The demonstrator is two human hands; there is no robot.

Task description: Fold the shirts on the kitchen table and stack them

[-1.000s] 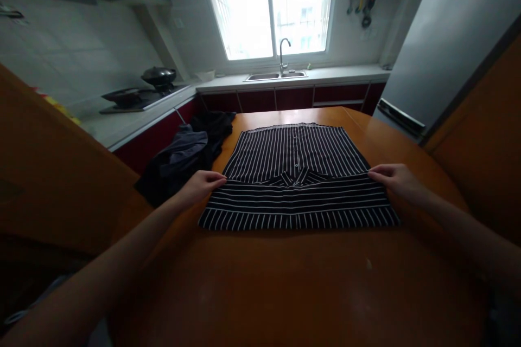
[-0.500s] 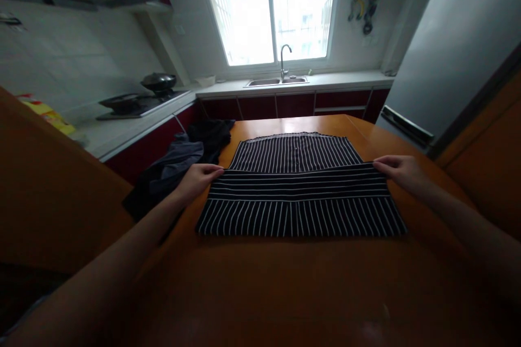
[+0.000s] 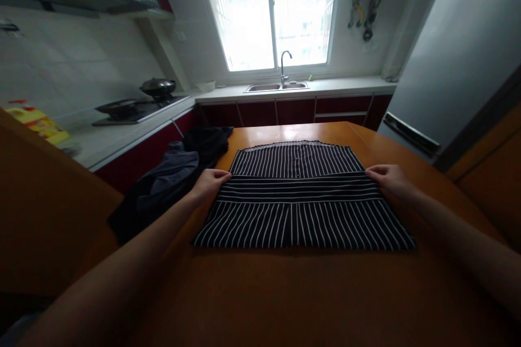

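Note:
A black garment with white stripes (image 3: 297, 217) lies spread on the wooden table in front of me. Its stripes run lengthwise at the far and near parts and crosswise in a band between them. Small dots like buttons run down the middle of the far part. My left hand (image 3: 209, 184) pinches the left end of the band's far edge between thumb and fingers. At the opposite end of that edge, my right hand (image 3: 388, 178) has the cloth in a similar pinch. The cloth's underside is hidden.
Dark clothes (image 3: 171, 168) lie heaped at the left edge of the orange-brown wooden table (image 3: 285, 293). Beyond stand a counter with a sink (image 3: 264, 87), and a stove with a lidded pan (image 3: 158, 87) at left. A fridge (image 3: 456, 54) rises at right.
Both hands have moved slightly inward and lower in the picture. The band, raised and taut before, now lies flatter, and the garment's near edge sits closer to me.

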